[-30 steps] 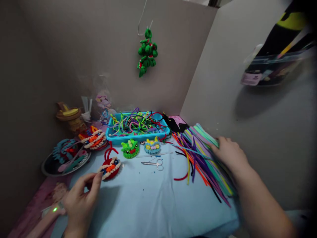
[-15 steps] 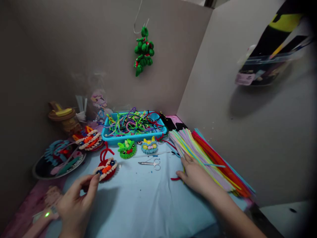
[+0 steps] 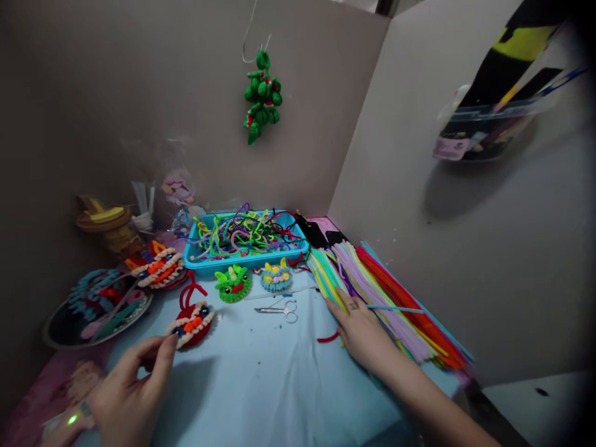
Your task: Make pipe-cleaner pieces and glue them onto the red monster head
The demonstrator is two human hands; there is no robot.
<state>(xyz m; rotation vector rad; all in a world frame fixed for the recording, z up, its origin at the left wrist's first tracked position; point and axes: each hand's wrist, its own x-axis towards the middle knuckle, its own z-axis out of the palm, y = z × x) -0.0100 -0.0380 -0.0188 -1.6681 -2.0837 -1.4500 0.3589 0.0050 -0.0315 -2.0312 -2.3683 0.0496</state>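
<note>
My left hand (image 3: 133,379) pinches, between thumb and forefinger, the near edge of a pipe-cleaner ornament (image 3: 192,324) in red, cream and orange, with blue eyes and a red loop on top. A shadow falls on the cloth below it. Over on the right, my right hand (image 3: 356,320) lies with fingers stretched out on the bundle of pipe cleaners (image 3: 395,313), touching green and yellow ones; some fingertips are hidden. A short red pipe cleaner (image 3: 328,338) lies beside this hand. Small scissors (image 3: 279,310) rest between my hands.
Behind the scissors sit a green pipe-cleaner face (image 3: 233,284) and a blue one (image 3: 275,277). A blue tray (image 3: 246,264) holds tangled scraps. At left stand a metal bowl (image 3: 58,332) and another ornament (image 3: 161,267). A green ornament (image 3: 263,96) hangs from the wall hook.
My right hand has shifted slightly over the pipe cleaners, its fingers stretched flatter. My left hand keeps its pinch on the ornament. The whole view has turned a little to the right.
</note>
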